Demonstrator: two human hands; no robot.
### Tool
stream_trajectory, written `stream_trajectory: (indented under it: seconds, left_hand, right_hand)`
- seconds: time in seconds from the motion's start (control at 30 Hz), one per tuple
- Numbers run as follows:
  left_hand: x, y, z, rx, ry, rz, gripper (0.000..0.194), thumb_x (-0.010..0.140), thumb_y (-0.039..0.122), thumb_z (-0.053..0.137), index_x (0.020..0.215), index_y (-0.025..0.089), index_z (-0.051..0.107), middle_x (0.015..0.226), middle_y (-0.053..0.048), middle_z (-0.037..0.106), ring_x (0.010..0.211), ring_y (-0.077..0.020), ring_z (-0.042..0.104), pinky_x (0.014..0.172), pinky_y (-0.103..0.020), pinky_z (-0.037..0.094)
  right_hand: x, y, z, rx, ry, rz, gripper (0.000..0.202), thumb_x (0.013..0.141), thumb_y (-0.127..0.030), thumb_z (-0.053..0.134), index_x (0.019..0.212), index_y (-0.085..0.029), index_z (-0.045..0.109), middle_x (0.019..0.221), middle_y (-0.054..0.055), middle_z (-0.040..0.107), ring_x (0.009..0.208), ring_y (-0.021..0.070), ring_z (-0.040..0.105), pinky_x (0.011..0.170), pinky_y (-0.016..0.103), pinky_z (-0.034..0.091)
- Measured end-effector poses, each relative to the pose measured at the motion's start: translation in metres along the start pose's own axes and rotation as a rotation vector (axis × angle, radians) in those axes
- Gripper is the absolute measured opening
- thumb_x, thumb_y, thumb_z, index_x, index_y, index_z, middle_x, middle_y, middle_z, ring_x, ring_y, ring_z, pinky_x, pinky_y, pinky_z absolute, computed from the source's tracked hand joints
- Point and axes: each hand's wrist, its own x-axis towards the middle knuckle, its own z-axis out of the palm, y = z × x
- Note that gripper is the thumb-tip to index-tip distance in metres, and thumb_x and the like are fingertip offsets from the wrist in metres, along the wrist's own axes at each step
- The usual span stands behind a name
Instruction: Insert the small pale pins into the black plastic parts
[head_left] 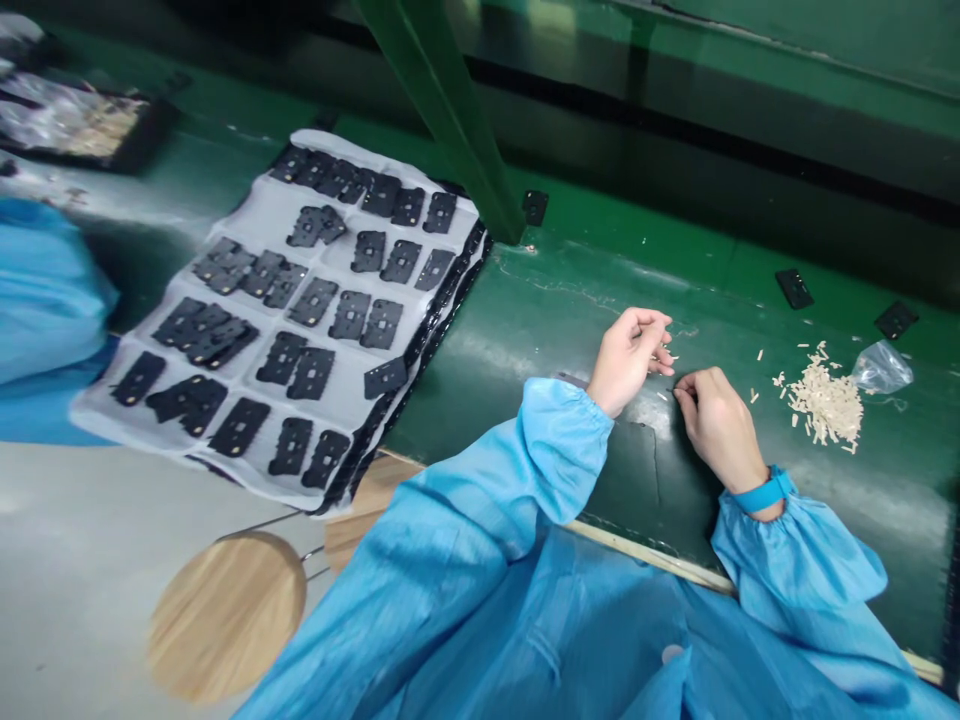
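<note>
My left hand (pixel 632 358) is curled above the green tabletop (pixel 555 320), palm turned to the right. A few small beige strips show at its fingers. Just to the right, my right hand (pixel 718 424) is closed in a pinch, thumb against forefinger. Whatever lies between those fingertips is too small to make out. A pile of small beige strips (pixel 826 402) lies on the table right of my right hand, with a few strays scattered between. Beside the pile rests a crumpled clear plastic bag (pixel 883 367).
On the left, white-lined stacked trays (pixel 217 215) hold many flat black plastic parts (pixel 311 372). Single black parts (pixel 793 288) lie at the table's back. A green post (pixel 450 120) rises behind. A co-worker's blue sleeve (pixel 45 300) is far left; a wooden stool (pixel 229 615) stands below.
</note>
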Motion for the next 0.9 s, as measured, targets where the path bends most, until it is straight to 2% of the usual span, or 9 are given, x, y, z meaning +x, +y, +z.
stream_trajectory:
  seconds: [0.1, 0.17, 0.3, 0.4, 0.5, 0.57, 0.73, 0.8, 0.9]
  left_hand:
    - [0.001, -0.003, -0.002, 0.011, -0.004, -0.005, 0.008, 0.103, 0.018, 0.054, 0.107, 0.012, 0.056, 0.091, -0.002, 0.057, 0.061, -0.0062, 0.06, 0.055, -0.021, 0.058]
    - [0.001, -0.007, -0.003, 0.034, -0.047, -0.001, 0.01, 0.102, 0.019, 0.055, 0.107, 0.011, 0.058, 0.09, -0.002, 0.059, 0.063, -0.0065, 0.061, 0.056, -0.021, 0.058]
    - [-0.002, -0.019, -0.004, 0.127, -0.296, -0.074, 0.02, 0.094, 0.023, 0.068, 0.109, 0.01, 0.061, 0.094, -0.006, 0.067, 0.069, -0.0084, 0.066, 0.061, -0.019, 0.058]
    - [-0.007, -0.026, -0.001, 0.152, -0.434, -0.161, 0.033, 0.086, 0.027, 0.077, 0.109, 0.011, 0.061, 0.094, -0.006, 0.067, 0.072, -0.0105, 0.069, 0.062, -0.02, 0.058]
    - [-0.011, -0.027, 0.004, 0.131, -0.454, -0.138, 0.041, 0.079, 0.033, 0.083, 0.105, 0.011, 0.06, 0.093, -0.004, 0.066, 0.07, -0.0099, 0.068, 0.063, -0.021, 0.058]
    - [-0.013, -0.024, 0.006, 0.113, -0.453, -0.112, 0.045, 0.076, 0.036, 0.086, 0.101, 0.011, 0.058, 0.088, -0.003, 0.066, 0.066, -0.0083, 0.067, 0.063, -0.02, 0.058]
    - [-0.013, -0.023, 0.006, 0.132, -0.411, -0.06, 0.046, 0.075, 0.04, 0.088, 0.094, 0.011, 0.059, 0.074, -0.001, 0.065, 0.062, -0.0086, 0.066, 0.059, -0.017, 0.054]
    - [-0.012, -0.027, 0.004, 0.19, -0.361, -0.017, 0.042, 0.077, 0.041, 0.086, 0.093, 0.01, 0.063, 0.073, -0.003, 0.068, 0.065, -0.0109, 0.069, 0.061, -0.018, 0.055]
    - [-0.011, -0.033, -0.001, 0.303, -0.302, 0.071, 0.035, 0.081, 0.041, 0.082, 0.089, 0.01, 0.07, 0.079, -0.007, 0.072, 0.068, -0.0133, 0.072, 0.064, -0.021, 0.058]
  right_hand:
    - [0.001, 0.002, -0.003, 0.122, 0.018, 0.014, 0.014, 0.103, -0.023, 0.05, 0.096, -0.015, 0.06, 0.095, 0.011, 0.06, 0.088, 0.0232, 0.058, 0.079, 0.036, 0.045]
    - [0.001, 0.006, -0.007, 0.289, 0.059, 0.081, 0.017, 0.103, -0.028, 0.052, 0.095, -0.015, 0.061, 0.092, 0.009, 0.06, 0.081, 0.0199, 0.057, 0.076, 0.034, 0.045]
    - [-0.004, 0.016, -0.016, 0.781, 0.099, 0.359, 0.03, 0.096, -0.046, 0.065, 0.096, -0.016, 0.061, 0.08, 0.003, 0.057, 0.065, 0.0136, 0.049, 0.062, 0.028, 0.04]
    - [-0.009, 0.016, -0.015, 1.099, 0.084, 0.432, 0.038, 0.092, -0.053, 0.072, 0.096, -0.018, 0.058, 0.073, 0.0, 0.05, 0.064, 0.0122, 0.043, 0.06, 0.026, 0.037]
    - [-0.011, 0.011, -0.012, 1.289, 0.05, 0.455, 0.041, 0.088, -0.055, 0.076, 0.094, -0.019, 0.056, 0.069, -0.002, 0.047, 0.062, 0.0124, 0.039, 0.058, 0.026, 0.035]
    - [-0.011, 0.007, -0.01, 1.378, 0.013, 0.463, 0.042, 0.086, -0.054, 0.078, 0.093, -0.019, 0.057, 0.068, -0.001, 0.048, 0.063, 0.0131, 0.043, 0.06, 0.027, 0.037]
    - [-0.012, 0.007, -0.01, 1.483, -0.025, 0.431, 0.033, 0.091, -0.049, 0.076, 0.098, -0.018, 0.07, 0.069, 0.001, 0.056, 0.069, 0.0144, 0.053, 0.066, 0.028, 0.043]
    - [-0.013, 0.01, -0.011, 1.405, 0.004, 0.419, 0.033, 0.092, -0.049, 0.075, 0.102, -0.017, 0.074, 0.067, 0.001, 0.059, 0.065, 0.0132, 0.052, 0.062, 0.027, 0.043]
    - [-0.013, 0.011, -0.012, 1.165, 0.073, 0.43, 0.032, 0.089, -0.046, 0.078, 0.1, -0.016, 0.077, 0.066, 0.002, 0.063, 0.059, 0.0124, 0.055, 0.057, 0.026, 0.043]
